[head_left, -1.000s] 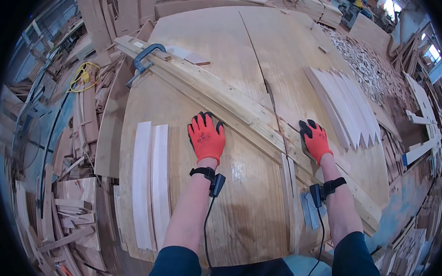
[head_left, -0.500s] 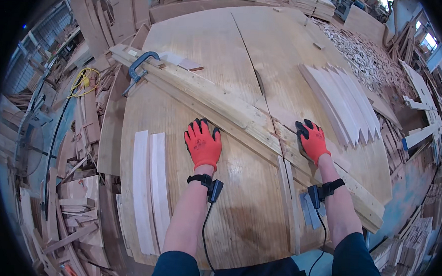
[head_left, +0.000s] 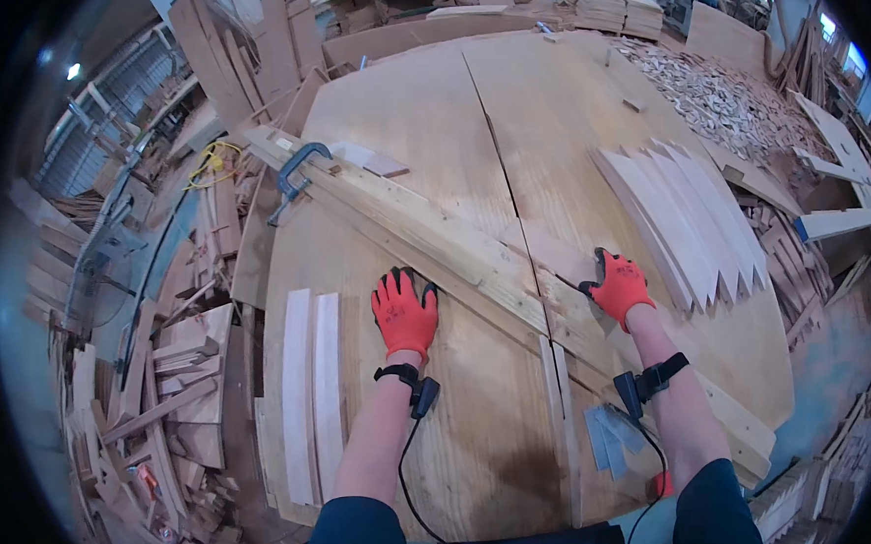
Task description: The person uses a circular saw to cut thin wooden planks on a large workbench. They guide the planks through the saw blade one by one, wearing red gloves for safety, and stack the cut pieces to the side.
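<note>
My left hand (head_left: 404, 312), in a red and black work glove, lies flat with fingers stretched on the large pale wooden panel (head_left: 478, 392). Its fingertips are beside the long wooden beams (head_left: 414, 217) that cross the panel diagonally. My right hand (head_left: 620, 285), gloved alike, spans a thin pale wooden strip (head_left: 547, 250) along the far side of the beams. Its thumb is at the near edge and its fingers at the far edge; their undersides are hidden. A blue C-clamp (head_left: 291, 178) grips the beams' far left end.
Two curved pale strips (head_left: 294, 393) lie left of my left hand. A fanned stack of pointed boards (head_left: 679, 221) lies at the right. Grey-blue sheets (head_left: 608, 437) are near my right forearm. Wood scraps (head_left: 179, 377) crowd the floor at left. A dark gap (head_left: 496, 142) splits the panel.
The whole view has shifted, so the panel and beams appear lower and farther right. My right thumb and fingers now look wider apart across the strip. My left hand stays flat by the beams.
</note>
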### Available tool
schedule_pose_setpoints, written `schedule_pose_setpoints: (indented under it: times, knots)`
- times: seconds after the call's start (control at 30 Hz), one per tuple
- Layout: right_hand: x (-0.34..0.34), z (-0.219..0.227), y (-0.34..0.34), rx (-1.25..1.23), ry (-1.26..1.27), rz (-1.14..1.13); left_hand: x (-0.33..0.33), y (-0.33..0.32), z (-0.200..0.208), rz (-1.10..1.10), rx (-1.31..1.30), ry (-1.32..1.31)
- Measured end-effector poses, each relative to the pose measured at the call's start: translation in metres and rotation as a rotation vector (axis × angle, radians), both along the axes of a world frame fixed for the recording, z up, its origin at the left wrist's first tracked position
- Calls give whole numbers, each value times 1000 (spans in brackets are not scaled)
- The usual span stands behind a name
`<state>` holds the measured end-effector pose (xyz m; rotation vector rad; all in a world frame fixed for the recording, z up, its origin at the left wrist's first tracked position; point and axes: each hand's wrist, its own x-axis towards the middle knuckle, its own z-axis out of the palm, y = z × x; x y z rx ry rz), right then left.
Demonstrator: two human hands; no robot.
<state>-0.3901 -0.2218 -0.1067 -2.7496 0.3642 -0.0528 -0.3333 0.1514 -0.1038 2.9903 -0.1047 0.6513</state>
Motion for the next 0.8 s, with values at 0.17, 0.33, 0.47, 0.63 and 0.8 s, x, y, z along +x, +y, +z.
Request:
schedule_pose_setpoints:
  times: [0.17,0.33,0.47,0.63,0.8]
  knots:
    - [7,47,3,-145,199,154,-5,-8,20,-12,-11,21]
    - [-32,34,18,-62,200,238,-4,-1,15,11,22,28]
    - [-32,21,-14,37,198,373,-5,-13,30,18,-6,66]
    - [6,43,-12,-56,166,312,-3,-12,24,24,15,70]
    - [48,33,-7,-21,33,175,17,-46,45,-209,-283,-159]
